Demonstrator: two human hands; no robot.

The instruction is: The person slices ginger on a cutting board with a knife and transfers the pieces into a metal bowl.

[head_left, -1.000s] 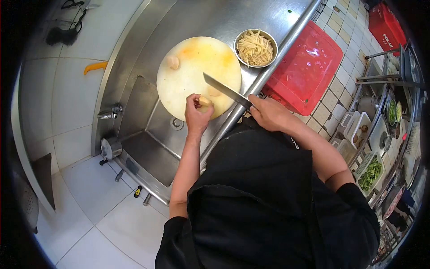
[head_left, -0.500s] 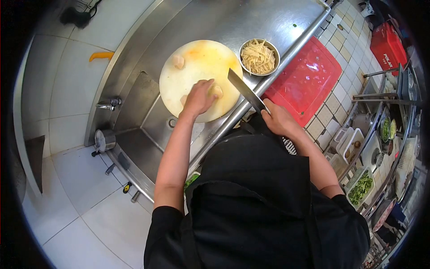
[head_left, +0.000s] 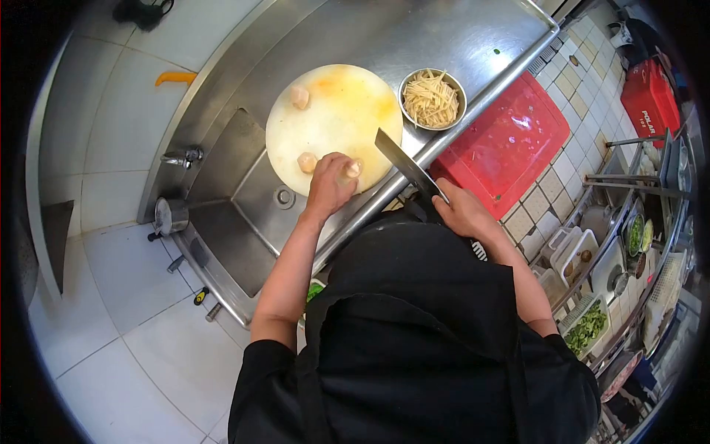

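A round, yellow-stained cutting board (head_left: pixel 325 126) lies across the metal counter and sink. On its near side my left hand (head_left: pixel 330 185) has its fingers closed around a small pale chunk of food (head_left: pixel 353 169). Beside that hand sits a second pale chunk (head_left: pixel 307 162), and a third pale chunk (head_left: pixel 299 97) is at the far left of the board. What food they are I cannot make out. My right hand (head_left: pixel 460 209) grips a cleaver (head_left: pixel 405 161) by its handle. The blade points up and left, its tip over the board's right edge.
A metal bowl (head_left: pixel 462 111) of pale shredded strips stands right of the board. Below the counter edge is a red lid (head_left: pixel 506 140). The sink (head_left: pixel 237 177) lies at left with a faucet (head_left: pixel 183 157). Shelves at right hold a basket of greens (head_left: pixel 586 331).
My left hand has moved slightly toward me and drawn its fingers in around the pale chunk. Another chunk beside it shows more fully. The cleaver stays in my right hand, nearly unmoved.
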